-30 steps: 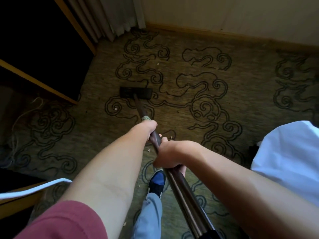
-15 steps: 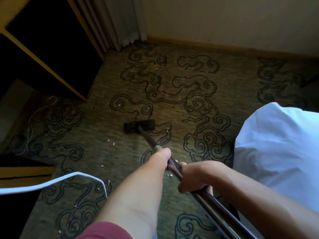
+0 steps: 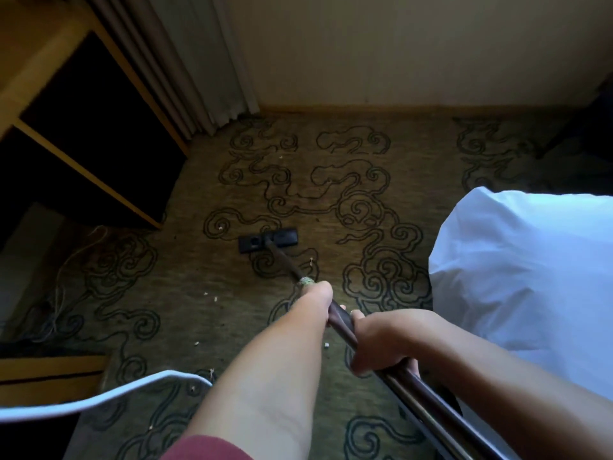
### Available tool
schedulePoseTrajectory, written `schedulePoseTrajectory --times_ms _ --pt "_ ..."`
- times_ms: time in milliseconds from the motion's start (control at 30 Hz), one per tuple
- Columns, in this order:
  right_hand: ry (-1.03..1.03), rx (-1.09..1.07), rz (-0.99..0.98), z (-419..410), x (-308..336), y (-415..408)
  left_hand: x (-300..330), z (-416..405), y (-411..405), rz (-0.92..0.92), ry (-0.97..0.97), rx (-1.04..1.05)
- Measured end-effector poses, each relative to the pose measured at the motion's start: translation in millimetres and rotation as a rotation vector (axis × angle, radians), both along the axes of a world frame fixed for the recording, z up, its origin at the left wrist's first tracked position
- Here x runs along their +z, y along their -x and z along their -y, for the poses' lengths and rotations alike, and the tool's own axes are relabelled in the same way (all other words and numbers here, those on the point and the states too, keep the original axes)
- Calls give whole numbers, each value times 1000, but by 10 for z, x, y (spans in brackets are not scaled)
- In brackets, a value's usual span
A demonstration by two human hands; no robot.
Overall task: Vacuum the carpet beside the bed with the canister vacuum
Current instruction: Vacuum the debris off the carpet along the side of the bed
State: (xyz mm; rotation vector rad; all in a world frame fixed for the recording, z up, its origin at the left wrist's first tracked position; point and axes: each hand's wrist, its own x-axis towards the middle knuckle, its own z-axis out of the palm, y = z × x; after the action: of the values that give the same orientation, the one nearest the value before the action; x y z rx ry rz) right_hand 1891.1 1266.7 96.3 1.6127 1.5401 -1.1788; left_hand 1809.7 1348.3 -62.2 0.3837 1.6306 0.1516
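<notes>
A dark metal vacuum wand (image 3: 421, 393) runs from the lower right up to a flat black floor nozzle (image 3: 268, 240) lying on the olive carpet (image 3: 205, 293) with dark swirl patterns. My left hand (image 3: 316, 295) grips the wand further down toward the nozzle, just behind a pale taped band. My right hand (image 3: 381, 340) grips the wand closer to me. The white-covered bed (image 3: 530, 270) fills the right side. Small pale crumbs (image 3: 212, 296) lie scattered on the carpet left of the wand. The canister is not in view.
A dark wooden cabinet (image 3: 86, 154) stands at the left, with curtains (image 3: 185, 71) behind it and a wall with skirting (image 3: 398, 109) at the back. A white cord (image 3: 109, 398) crosses the lower left. Thin cables (image 3: 66, 277) lie beside low wooden furniture (image 3: 49, 373).
The nozzle came back toward me from near the cabinet, then stayed about level with the bed corner. My view tilted up, so more wall and bed show. Both hands kept their grip.
</notes>
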Motion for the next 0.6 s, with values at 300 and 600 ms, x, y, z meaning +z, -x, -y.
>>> schedulePoseTrajectory --times_ms 300,600 --pt "-44 -136 -8 -2112 -523 -231 -379 -2357 -308 -97 -72 -188" --pt "-90 -137 23 -3624 -844 -283 -729 -3979 -499 -142 -186 -201"
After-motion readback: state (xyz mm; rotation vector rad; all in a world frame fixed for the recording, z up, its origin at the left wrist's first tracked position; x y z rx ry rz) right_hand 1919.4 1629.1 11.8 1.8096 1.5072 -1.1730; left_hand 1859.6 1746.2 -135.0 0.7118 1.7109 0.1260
